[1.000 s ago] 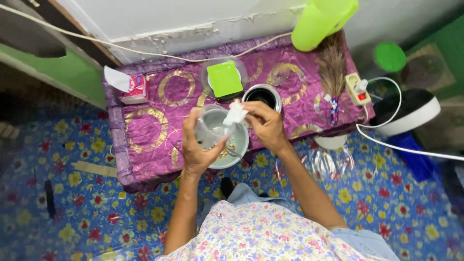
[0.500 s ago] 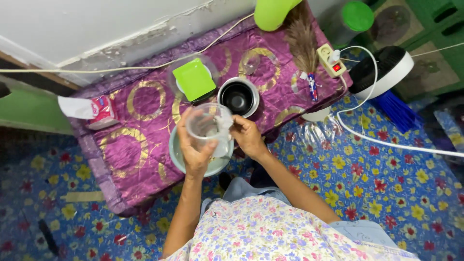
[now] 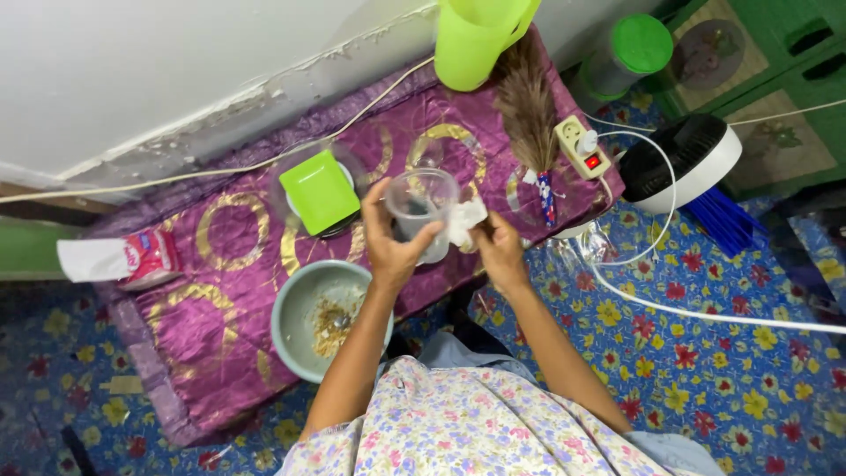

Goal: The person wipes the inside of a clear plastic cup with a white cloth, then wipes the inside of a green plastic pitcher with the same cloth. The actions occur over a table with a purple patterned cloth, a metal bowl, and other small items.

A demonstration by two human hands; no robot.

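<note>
The left hand [image 3: 394, 249] is wrapped around a clear plastic cup [image 3: 422, 208] held above the purple cloth [image 3: 220, 308], while the right hand [image 3: 499, 251], at its 3 o'clock, pinches a crumpled white tissue [image 3: 465, 219] against the cup's side. A grey-green bowl [image 3: 295, 308] with food scraps sits at the cup's 7 o'clock, and a green square lid [image 3: 319, 190] at its 9 o'clock.

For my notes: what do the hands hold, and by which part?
Left hand grips the clear cup around its side wall. Right hand pinches a crumpled white tissue by its edge, beside the cup.
</note>
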